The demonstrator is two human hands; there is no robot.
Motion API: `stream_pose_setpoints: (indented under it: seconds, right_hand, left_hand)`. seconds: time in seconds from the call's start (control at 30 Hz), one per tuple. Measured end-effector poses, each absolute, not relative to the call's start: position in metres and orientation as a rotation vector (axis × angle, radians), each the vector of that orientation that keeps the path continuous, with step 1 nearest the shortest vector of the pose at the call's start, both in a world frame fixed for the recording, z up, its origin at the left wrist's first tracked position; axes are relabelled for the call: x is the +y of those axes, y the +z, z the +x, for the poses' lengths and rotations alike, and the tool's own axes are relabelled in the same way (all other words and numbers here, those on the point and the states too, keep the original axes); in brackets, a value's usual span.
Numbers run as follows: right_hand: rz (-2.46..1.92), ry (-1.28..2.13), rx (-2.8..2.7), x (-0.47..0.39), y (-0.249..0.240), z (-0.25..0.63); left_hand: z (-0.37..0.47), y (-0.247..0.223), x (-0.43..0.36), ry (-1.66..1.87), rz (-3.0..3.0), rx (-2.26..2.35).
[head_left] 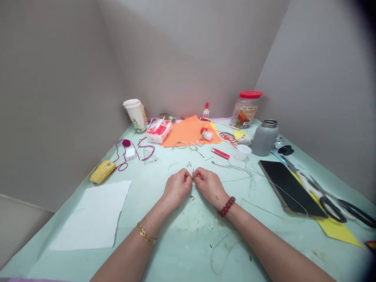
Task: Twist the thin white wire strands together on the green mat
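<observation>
My left hand (178,186) and my right hand (210,185) meet over the middle of the table, fingertips pinched close together. Between them shows a bit of thin, dark greenish cord (192,176), mostly hidden by the fingers. Small dark scraps (192,197) lie on the table just below the hands. To the right of my right hand, loose pale green cords (246,172) spread over the tabletop. A red lighter (220,153) lies beyond the right hand, and short knotted cord pieces (194,147) rest farther back.
A phone (290,188), scissors (326,192) and a grey bottle (265,138) stand or lie at right. White paper (94,215), a yellow corn cob (102,171) and purple cord (122,166) are at left. Orange sheets (185,131), a tissue pack (159,131) and a red-lidded jar (246,109) are at the back.
</observation>
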State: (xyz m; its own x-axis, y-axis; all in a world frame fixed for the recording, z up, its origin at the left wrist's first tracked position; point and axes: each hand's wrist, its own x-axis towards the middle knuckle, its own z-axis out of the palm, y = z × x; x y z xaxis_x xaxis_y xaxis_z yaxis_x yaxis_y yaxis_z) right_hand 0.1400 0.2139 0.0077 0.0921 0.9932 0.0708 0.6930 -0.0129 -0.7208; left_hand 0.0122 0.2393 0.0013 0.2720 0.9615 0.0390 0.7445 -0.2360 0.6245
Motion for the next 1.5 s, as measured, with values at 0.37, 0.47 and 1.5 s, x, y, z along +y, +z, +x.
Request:
stream_pose_setpoints:
  seconds: [0.37,0.47,1.5]
  right_hand:
    - [-1.782,0.651,-1.640,0.215,0.008,0.141]
    - [-1.826,0.614,-1.624,0.214,0.009,0.139]
    - [-1.842,0.567,-1.664,0.210,0.010,0.136]
  left_hand:
    - [0.011,0.002,0.241,0.619,1.987,1.511]
    - [0.011,0.003,0.241,0.657,1.954,1.528]
    - [0.007,-0.010,0.250,0.717,1.771,1.406]
